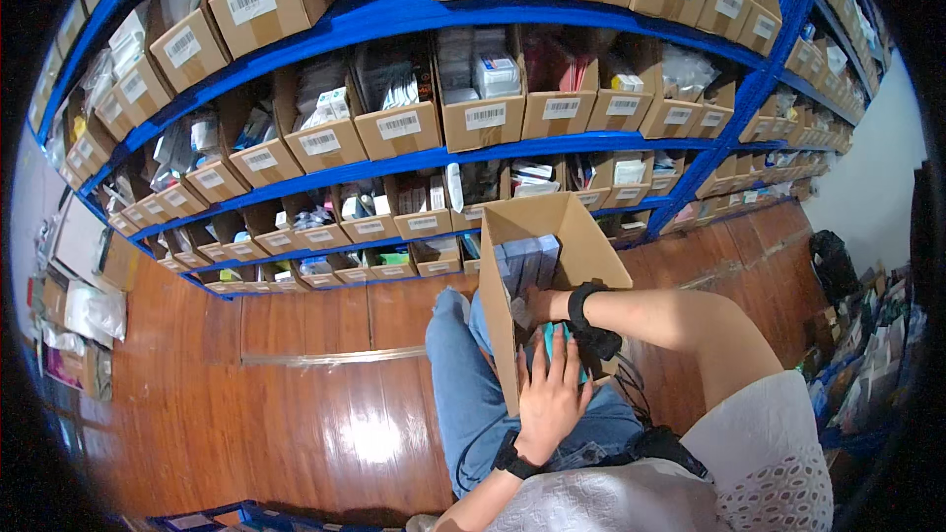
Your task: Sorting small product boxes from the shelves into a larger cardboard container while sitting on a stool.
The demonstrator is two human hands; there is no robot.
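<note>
An open cardboard bin (591,240) rests against my lap, tilted towards me. Several blue-grey small boxes (526,262) stand at its far end. My right hand (543,307) reaches down inside, beside a clear plastic-looking packet (520,312); its fingers are mostly hidden, so its grip is unclear. Fingers spread, my left hand (550,399) lies over the near end of the bin, resting on a teal package (550,340). Dark straps circle both wrists, and a black device (600,341) hangs under the right one.
Blue shelving (414,170) ahead carries rows of barcoded cardboard bins with small packaged goods. Wrapped parcels (92,314) lie at the left on the wooden floor (310,414). A black bag (831,262) and piled packages (861,355) are at the right. Black cables (632,388) trail beside the bin.
</note>
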